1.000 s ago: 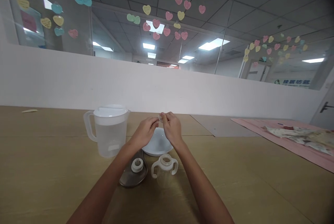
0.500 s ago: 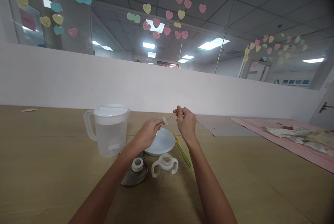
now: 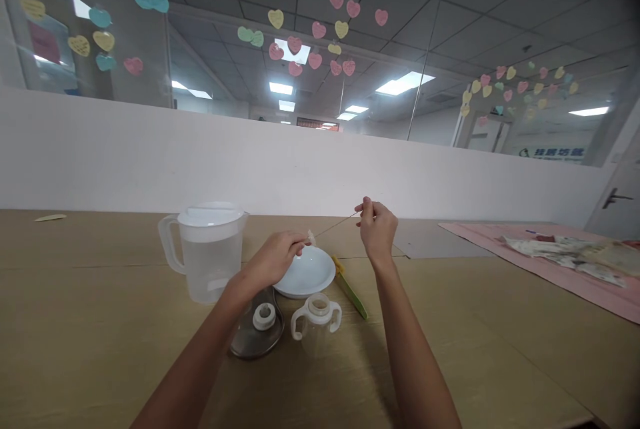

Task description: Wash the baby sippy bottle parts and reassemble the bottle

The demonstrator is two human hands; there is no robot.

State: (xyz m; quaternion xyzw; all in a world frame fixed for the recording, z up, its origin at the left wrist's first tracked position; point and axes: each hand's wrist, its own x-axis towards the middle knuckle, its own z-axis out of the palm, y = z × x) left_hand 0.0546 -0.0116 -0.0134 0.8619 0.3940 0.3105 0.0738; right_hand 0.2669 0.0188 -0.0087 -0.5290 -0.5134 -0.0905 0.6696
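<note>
My left hand (image 3: pixel 277 255) is closed over the white bowl (image 3: pixel 304 275), its fingertips pinching a small translucent piece (image 3: pixel 311 237). Higher and to the right, my right hand (image 3: pixel 379 229) pinches the end of a thin rod (image 3: pixel 337 223), which slants down to the translucent piece. Whether the rod's tip is inside the piece is too small to tell. Below the bowl stands an open clear baby bottle (image 3: pixel 317 332) with two white handles. A white bottle collar (image 3: pixel 264 316) lies on a grey metal tray (image 3: pixel 250 347), partly behind my left forearm.
A lidded translucent pitcher (image 3: pixel 213 262) of clear liquid stands left of the bowl. To the bowl's right lies a green-handled brush (image 3: pixel 354 295). Farther right, a pink mat (image 3: pixel 480 242) bears crumpled cloth (image 3: pixel 560 252). A white wall (image 3: pixel 280 169) rises behind the table.
My right hand has moved right and slightly up with the rod, so more of the rod shows between my hands. My left hand has shifted slightly left and down.
</note>
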